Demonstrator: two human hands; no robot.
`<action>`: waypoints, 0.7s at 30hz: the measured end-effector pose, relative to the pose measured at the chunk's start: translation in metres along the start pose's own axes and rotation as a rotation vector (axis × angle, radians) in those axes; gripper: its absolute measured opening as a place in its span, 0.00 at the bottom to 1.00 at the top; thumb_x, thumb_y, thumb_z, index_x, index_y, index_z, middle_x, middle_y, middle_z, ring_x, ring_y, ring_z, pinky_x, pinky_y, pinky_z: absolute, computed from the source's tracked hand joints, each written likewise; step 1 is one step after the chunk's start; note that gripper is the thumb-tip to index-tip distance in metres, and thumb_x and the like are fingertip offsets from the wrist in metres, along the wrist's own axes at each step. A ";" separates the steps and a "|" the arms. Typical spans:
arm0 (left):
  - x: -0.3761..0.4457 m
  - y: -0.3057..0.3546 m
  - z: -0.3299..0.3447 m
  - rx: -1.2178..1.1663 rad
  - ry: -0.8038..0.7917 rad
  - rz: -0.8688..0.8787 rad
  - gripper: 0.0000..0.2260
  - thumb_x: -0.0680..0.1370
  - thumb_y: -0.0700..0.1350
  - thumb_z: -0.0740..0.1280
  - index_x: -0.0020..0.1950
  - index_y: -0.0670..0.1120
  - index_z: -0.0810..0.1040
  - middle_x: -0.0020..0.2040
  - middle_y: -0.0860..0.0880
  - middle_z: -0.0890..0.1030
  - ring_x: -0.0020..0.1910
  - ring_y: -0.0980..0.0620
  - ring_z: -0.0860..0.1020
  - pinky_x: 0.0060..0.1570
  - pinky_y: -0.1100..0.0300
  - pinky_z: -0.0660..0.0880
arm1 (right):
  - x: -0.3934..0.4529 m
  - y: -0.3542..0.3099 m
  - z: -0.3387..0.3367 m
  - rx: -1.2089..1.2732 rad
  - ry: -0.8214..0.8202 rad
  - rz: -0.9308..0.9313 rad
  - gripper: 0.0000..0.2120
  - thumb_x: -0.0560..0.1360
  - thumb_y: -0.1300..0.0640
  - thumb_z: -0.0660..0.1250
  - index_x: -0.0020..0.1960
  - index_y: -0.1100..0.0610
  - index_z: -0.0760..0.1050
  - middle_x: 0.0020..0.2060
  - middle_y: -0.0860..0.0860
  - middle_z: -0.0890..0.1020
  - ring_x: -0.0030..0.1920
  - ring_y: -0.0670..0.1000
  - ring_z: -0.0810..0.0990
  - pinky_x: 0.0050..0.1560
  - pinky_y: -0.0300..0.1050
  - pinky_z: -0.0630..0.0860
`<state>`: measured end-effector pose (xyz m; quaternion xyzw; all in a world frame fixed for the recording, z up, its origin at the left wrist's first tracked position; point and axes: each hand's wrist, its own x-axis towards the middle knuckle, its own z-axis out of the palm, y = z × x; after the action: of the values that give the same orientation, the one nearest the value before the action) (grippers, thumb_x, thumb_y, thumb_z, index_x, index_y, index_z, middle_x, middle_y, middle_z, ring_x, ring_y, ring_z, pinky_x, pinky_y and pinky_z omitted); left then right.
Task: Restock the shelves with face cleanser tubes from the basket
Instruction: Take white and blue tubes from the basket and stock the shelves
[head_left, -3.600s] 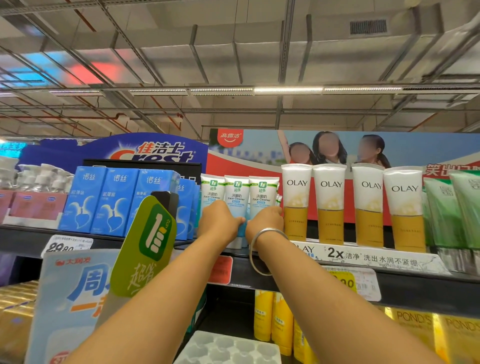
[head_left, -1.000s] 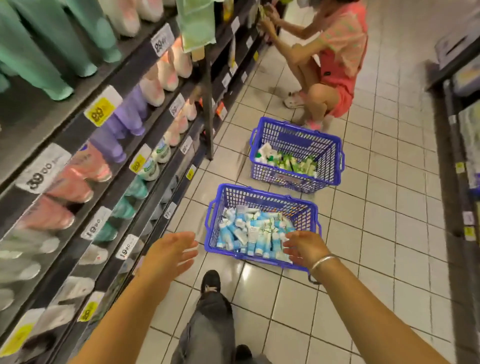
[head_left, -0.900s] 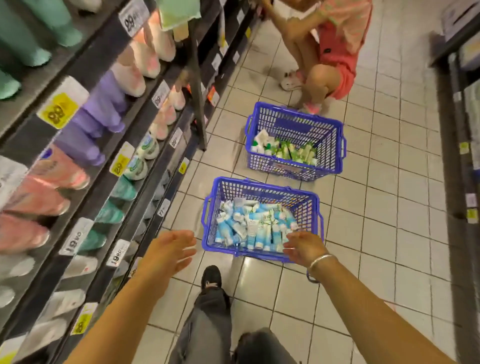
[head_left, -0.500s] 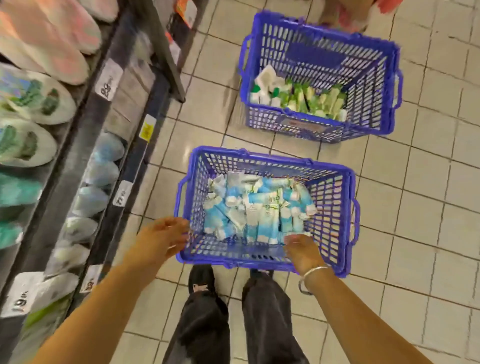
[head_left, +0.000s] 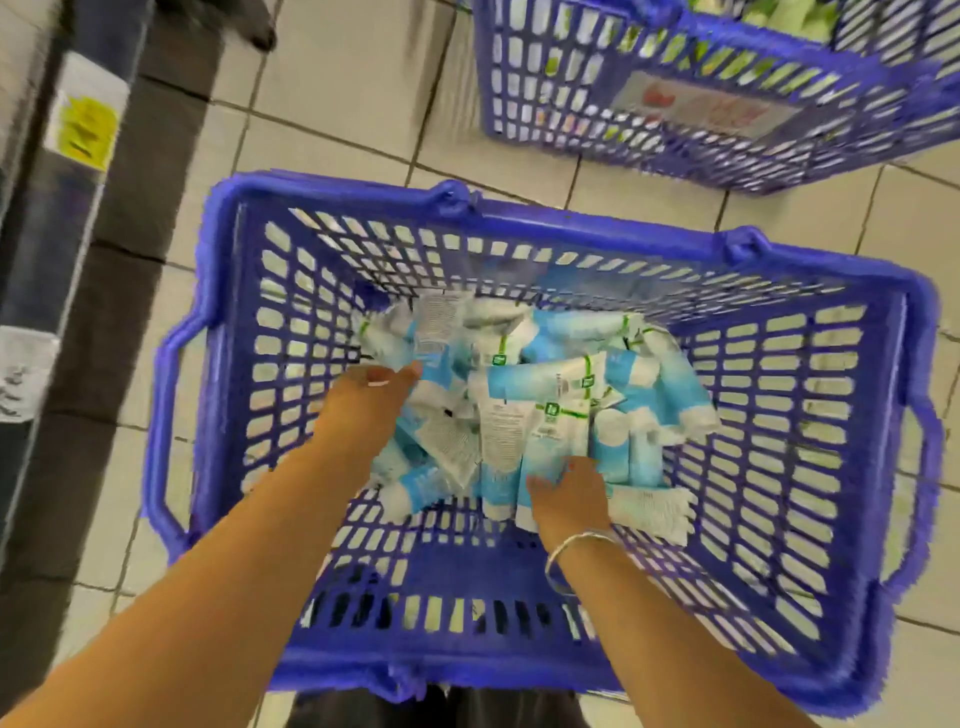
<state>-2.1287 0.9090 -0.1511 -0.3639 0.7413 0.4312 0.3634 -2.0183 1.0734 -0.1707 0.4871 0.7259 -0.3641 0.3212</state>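
The face cleanser tubes (head_left: 540, 410) lie in a loose blue-and-white heap on the bottom of the blue basket (head_left: 878, 467), bunched toward its far wall, with the basket standing on the tiled floor (head_left: 343, 109) beside the dark base of the shelves (head_left: 57, 218). They look light, soft-bodied and somewhat slick, so several should come up at once if taken round the middle of the body, not by the flat crimped end. The left hand (head_left: 363, 402) reaches into the left side of the heap, fingers touching tubes; whether it grips one I cannot tell. The right hand (head_left: 569, 493) rests on tubes at the near edge of the heap, its grip also unclear. Half a second ago both hands hovered at the basket's near rim; now they are down inside it, and the view has closed in.
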 end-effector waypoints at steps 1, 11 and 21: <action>0.007 0.003 0.008 0.052 0.024 -0.001 0.17 0.75 0.54 0.67 0.55 0.41 0.76 0.48 0.38 0.79 0.44 0.41 0.78 0.45 0.56 0.75 | 0.004 -0.002 0.005 -0.007 0.025 -0.003 0.20 0.73 0.61 0.67 0.62 0.66 0.68 0.59 0.62 0.74 0.60 0.61 0.74 0.57 0.52 0.72; 0.030 0.011 0.032 0.034 -0.149 -0.017 0.15 0.74 0.44 0.70 0.58 0.40 0.76 0.51 0.40 0.81 0.44 0.44 0.78 0.43 0.54 0.75 | 0.018 0.000 0.022 0.188 -0.010 0.035 0.23 0.69 0.59 0.73 0.60 0.66 0.70 0.57 0.61 0.78 0.54 0.58 0.78 0.49 0.47 0.75; -0.060 0.000 -0.032 -0.194 -0.349 -0.129 0.11 0.74 0.37 0.68 0.51 0.45 0.69 0.37 0.43 0.80 0.30 0.50 0.80 0.28 0.58 0.78 | -0.053 -0.024 -0.012 0.305 -0.047 0.006 0.22 0.72 0.59 0.70 0.62 0.65 0.67 0.54 0.58 0.78 0.48 0.53 0.75 0.46 0.43 0.70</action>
<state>-2.1079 0.8942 -0.0884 -0.3636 0.5973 0.5329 0.4765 -2.0249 1.0524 -0.1153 0.5237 0.6530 -0.4805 0.2616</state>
